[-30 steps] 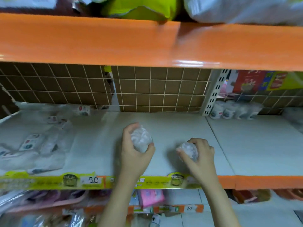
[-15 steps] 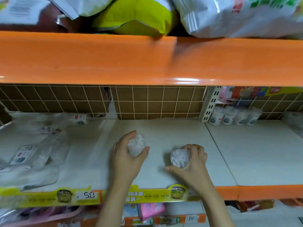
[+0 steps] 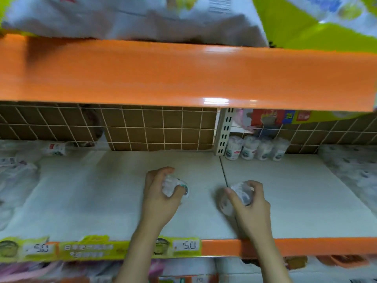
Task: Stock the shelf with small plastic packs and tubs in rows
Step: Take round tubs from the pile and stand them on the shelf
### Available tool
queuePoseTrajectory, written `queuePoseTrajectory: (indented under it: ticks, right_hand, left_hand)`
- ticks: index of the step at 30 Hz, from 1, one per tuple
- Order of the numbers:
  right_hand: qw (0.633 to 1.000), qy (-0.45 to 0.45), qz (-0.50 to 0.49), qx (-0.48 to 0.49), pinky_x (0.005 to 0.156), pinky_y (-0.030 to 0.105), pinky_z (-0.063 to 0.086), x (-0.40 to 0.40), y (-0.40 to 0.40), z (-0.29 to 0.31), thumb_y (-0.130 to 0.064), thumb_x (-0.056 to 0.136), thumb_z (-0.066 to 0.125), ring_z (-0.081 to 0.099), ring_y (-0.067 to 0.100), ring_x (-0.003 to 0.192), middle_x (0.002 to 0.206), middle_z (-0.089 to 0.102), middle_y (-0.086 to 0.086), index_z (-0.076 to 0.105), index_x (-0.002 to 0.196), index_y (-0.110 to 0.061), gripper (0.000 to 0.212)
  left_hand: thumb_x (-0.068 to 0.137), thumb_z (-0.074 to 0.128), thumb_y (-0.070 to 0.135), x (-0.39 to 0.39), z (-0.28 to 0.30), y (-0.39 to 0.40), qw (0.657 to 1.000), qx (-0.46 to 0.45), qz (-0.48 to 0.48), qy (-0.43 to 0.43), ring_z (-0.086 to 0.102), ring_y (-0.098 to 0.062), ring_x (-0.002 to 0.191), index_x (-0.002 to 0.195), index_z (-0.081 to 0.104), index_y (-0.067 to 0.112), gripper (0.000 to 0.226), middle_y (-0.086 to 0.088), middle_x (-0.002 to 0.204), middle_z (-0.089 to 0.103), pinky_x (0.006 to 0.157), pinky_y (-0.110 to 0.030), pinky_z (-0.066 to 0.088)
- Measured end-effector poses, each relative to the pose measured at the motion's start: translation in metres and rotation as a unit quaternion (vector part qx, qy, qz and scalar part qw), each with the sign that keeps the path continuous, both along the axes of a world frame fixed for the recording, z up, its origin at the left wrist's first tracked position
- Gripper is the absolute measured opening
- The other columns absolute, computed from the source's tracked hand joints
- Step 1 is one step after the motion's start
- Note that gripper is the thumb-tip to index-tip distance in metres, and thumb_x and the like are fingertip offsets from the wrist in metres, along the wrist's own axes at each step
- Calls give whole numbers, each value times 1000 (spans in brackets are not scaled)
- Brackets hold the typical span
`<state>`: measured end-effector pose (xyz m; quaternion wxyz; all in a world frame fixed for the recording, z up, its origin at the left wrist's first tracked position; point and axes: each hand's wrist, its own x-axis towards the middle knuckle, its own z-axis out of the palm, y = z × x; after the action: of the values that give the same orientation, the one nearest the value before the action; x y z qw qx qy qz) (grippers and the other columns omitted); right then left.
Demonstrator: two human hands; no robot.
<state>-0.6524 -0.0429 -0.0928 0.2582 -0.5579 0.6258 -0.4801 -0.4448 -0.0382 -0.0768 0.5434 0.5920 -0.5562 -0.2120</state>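
Note:
Both my hands reach over the white shelf board (image 3: pixel 114 193), each with a small clear plastic tub of white contents. My left hand (image 3: pixel 161 199) grips one tub (image 3: pixel 175 186), tilted on its side, above the middle of the shelf. My right hand (image 3: pixel 248 203) grips a second tub (image 3: pixel 241 192) just right of the seam between two shelf boards. A row of several like tubs (image 3: pixel 257 148) stands upright at the back of the right board, by the slotted upright. The view is blurred.
Clear plastic packs (image 3: pixel 18 176) lie heaped at the shelf's left end, more packs (image 3: pixel 353 166) at the far right. The orange shelf above (image 3: pixel 183 74) overhangs, loaded with bags. A wire grid (image 3: pixel 155 127) backs the shelf. Price labels (image 3: pixel 185 246) line the front edge.
Both hands have moved to the right along the shelf with their tubs. The right hand now sits past the board seam. The camera has tilted up and nearer.

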Motion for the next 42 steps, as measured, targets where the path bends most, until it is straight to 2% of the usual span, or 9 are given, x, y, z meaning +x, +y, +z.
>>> queuePoseTrajectory:
  ticks: [3, 6, 13, 20, 25, 31, 36, 39, 42]
  right_hand:
    - [1000, 13, -21, -19, 60, 7, 35, -51, -6, 4, -50, 74, 67, 53, 12, 77, 92, 58, 0, 48, 102, -22, 44]
    - [996, 42, -54, -49, 64, 4, 35, -96, -10, 6, -65, 64, 55, 51, 12, 82, 93, 57, -3, 54, 98, -22, 55]
    - [995, 96, -17, -25, 82, 27, 39, -144, -18, -3, -46, 77, 70, 49, 12, 99, 107, 54, -6, 54, 125, -23, 56]
    - [988, 133, 33, -78, 84, 26, 33, -130, -26, -4, -53, 78, 37, 42, 12, 106, 117, 50, -8, 48, 133, -24, 63]
    - [987, 130, 39, -84, 94, 28, 33, -119, -35, -2, -42, 81, 26, 43, 18, 117, 127, 45, 1, 52, 121, -36, 48]
    - [985, 142, 22, -92, 87, 25, 32, -110, -38, -2, -44, 84, 32, 45, 19, 105, 110, 44, -2, 50, 103, -27, 31]
    - [979, 180, 6, -95, 78, 19, 27, -128, -39, -2, -46, 85, 43, 43, 18, 104, 107, 43, -5, 59, 93, -20, 31]
    - [982, 171, 8, -78, 87, 19, 29, -146, -41, 0, -35, 83, 52, 41, 13, 113, 121, 38, -4, 58, 105, -20, 27]
    - [985, 150, 16, -80, 93, 7, 26, -158, -43, 3, -32, 80, 61, 37, 5, 114, 131, 31, -3, 49, 123, -21, 46]
  left_hand:
    - [86, 67, 13, -52, 1, -4, 999, 19, -22, 13, 49, -10, 87, 107, 57, 23, 25, -7, 109, 45, 61, 4, 37]
    - [83, 70, 18, -95, -5, -7, 999, 35, -25, -3, 46, -9, 96, 122, 53, 21, 42, -1, 115, 41, 70, 7, 30]
    - [67, 84, 21, -129, -13, -7, 999, 42, 23, -18, 52, -13, 96, 120, 53, 15, 62, -1, 115, 48, 74, 6, 29]
    - [76, 77, 25, -106, -15, -16, 997, 34, 15, -66, 53, -14, 100, 120, 55, 30, 49, 10, 111, 55, 84, -23, 40]
    - [79, 74, 19, -92, -12, -29, 998, 33, -26, -44, 53, -7, 97, 123, 52, 29, 51, 9, 115, 53, 79, -11, 39]
    - [81, 71, 13, -90, -13, -46, 989, 6, -75, -125, 50, -11, 105, 125, 54, 15, 48, 1, 120, 51, 87, -15, 34]
    - [83, 66, 16, -111, -7, -82, 972, 7, -128, -195, 49, -14, 112, 125, 52, 20, 45, 0, 123, 50, 87, -20, 34]
    - [82, 68, 12, -132, 1, -107, 963, -11, -146, -227, 45, -20, 120, 126, 52, 17, 47, -4, 129, 47, 93, -25, 34]
    - [85, 67, 14, -152, -1, -132, 942, -15, -145, -303, 39, -26, 129, 134, 47, 14, 53, -9, 140, 41, 103, -34, 35]
